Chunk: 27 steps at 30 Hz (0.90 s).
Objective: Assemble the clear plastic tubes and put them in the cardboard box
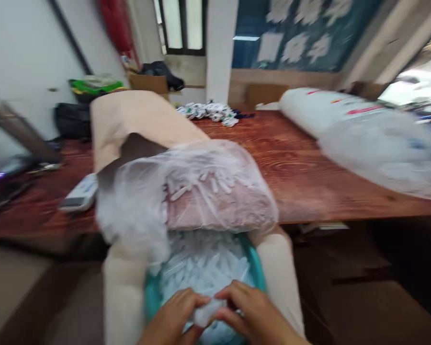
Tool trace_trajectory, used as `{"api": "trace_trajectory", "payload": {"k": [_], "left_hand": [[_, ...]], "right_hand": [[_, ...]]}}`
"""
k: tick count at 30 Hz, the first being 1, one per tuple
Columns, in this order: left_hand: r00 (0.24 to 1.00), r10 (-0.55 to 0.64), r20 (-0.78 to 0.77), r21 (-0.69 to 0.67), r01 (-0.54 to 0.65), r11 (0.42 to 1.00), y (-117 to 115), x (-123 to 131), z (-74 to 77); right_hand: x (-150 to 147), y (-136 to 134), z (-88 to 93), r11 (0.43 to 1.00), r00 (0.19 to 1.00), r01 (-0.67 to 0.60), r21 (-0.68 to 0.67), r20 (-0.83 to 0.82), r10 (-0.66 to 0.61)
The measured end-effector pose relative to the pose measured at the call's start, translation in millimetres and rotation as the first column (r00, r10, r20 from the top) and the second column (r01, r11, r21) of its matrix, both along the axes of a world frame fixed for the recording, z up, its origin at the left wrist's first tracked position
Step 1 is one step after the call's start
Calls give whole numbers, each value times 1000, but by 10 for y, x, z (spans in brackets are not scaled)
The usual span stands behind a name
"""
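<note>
Hands (179, 312) (253, 310) on plastic (205, 312), red-marked bag (339, 116) beyond

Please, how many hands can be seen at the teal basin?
2: the left hand on the left side of a whitish piece, the right hand on its right side, both over the teal basin.

- Head-worn camera looks forward and down from the near side of the round teal plastic basin (260, 273).
- Basin close (cut by the bottom edge).
- Reddish-brown wooden tabletop (290, 160) beyond it, farther off.
</note>
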<state>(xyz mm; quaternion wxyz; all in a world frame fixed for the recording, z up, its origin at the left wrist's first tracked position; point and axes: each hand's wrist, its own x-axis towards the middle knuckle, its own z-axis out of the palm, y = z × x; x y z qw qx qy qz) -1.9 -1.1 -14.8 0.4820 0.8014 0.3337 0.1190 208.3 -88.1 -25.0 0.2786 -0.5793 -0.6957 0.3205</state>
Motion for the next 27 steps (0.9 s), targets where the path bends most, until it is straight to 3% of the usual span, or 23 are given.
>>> {"api": "trace_trajectory", "payload": {"k": [2,7,11,14,27], "left_hand": [[997,-44,-64,32,46,998,-89,-77,53],[989,-64,-131,27,68,997,-227,-96,221],[992,-85,-96,48,90,995,-213,-120,229],[993,-77,-89,45,81,996,-181,-142,232],[990,-102,-102,27,105,994,-196,-138,224]], "right_hand": [[-56,-62,-36,997,987,-2,78,162,-11],[-102,-128,8,972,962,-140,191,257,88],[-84,-72,135,983,965,-167,79,219,147],[-50,-24,198,982,963,-176,75,220,155],[10,-17,256,969,939,-246,-32,240,246]]}}
